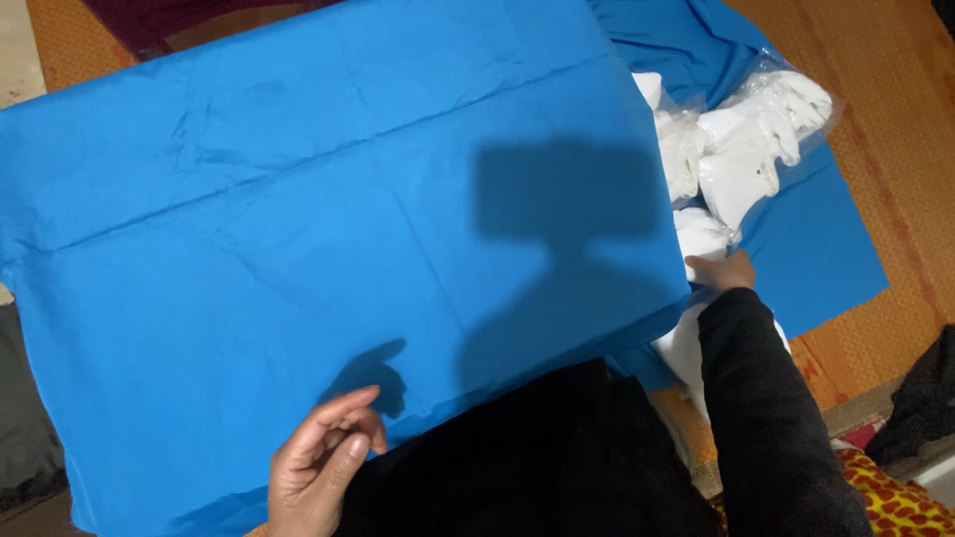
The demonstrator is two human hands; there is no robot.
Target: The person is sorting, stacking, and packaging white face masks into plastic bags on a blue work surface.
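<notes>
A large bright blue cloth (298,229) lies spread and folded in front of me, creased across its upper part. My left hand (318,467) hovers over the near edge of the cloth with fingers loosely curled and apart, holding nothing. My right hand (724,270), in a black sleeve, reaches to the cloth's right edge; its fingers are tucked under that edge next to white material (700,235), so its grip is hidden. White gloves in clear plastic (756,139) lie on more blue cloth to the right.
An orange woven mat (885,129) covers the floor at the right and top. A dark garment (925,398) and a red-yellow patterned cloth (895,502) lie at the lower right. My black clothing (537,457) fills the bottom centre.
</notes>
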